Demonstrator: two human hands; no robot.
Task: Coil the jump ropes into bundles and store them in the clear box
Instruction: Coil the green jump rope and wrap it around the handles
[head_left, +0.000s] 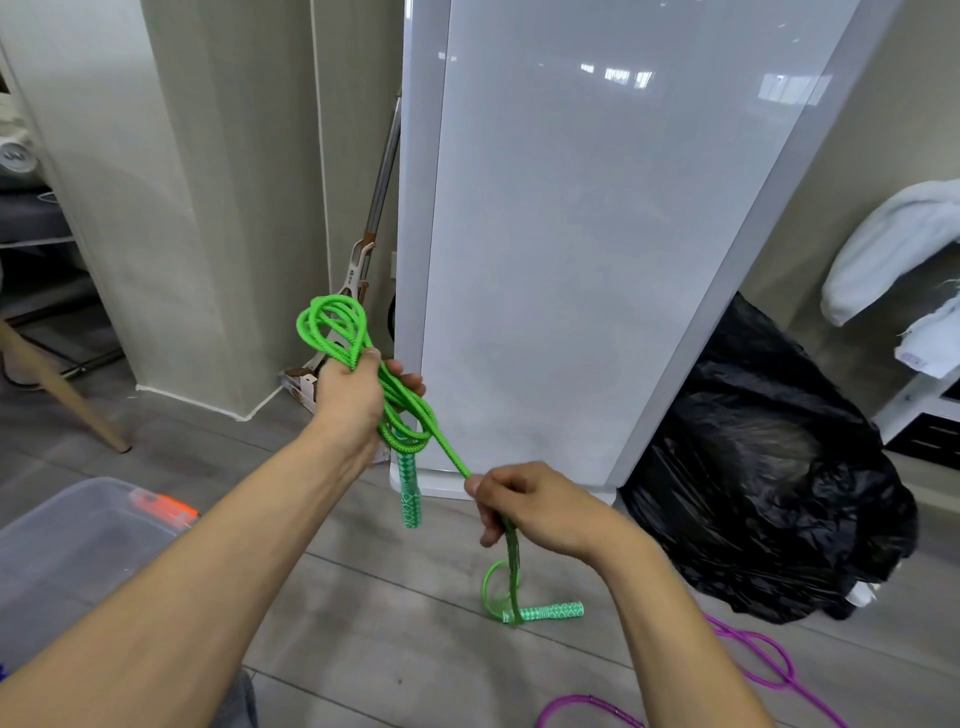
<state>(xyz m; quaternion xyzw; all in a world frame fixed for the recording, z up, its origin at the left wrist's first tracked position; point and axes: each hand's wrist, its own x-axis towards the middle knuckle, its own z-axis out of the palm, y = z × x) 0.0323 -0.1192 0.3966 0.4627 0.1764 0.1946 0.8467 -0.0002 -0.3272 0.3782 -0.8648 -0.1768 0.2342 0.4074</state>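
Two bare hands work one green jump rope (332, 332) in the head view. The left hand (353, 400) is raised, its fingers (410, 382) curled round a bundle of several loops; the loops stand up above those fingers and more turns sag just below them. One green-and-white patterned handle (410, 493) hangs straight down beneath the left fingers, clear of the floor. From the bundle a single taut strand slants down to the right hand (535, 509), whose fingers (488, 519) are bent and pinch the rope against the thumb. Below the right fingers the rope drops to the grey wooden floor (389, 623), makes a small loop and ends in the second handle (553, 611), lying flat.

Well left of and below the left fingers sits the clear box (78, 545) with an orange latch (163, 506) on its rim; I cannot tell what is in it. Down to the right of the right fingers a purple jump rope (769, 660) lies loose on the floor. Behind both hands stands a tall glossy white panel (571, 234), with a black plastic bag (769, 467) to the right of it.
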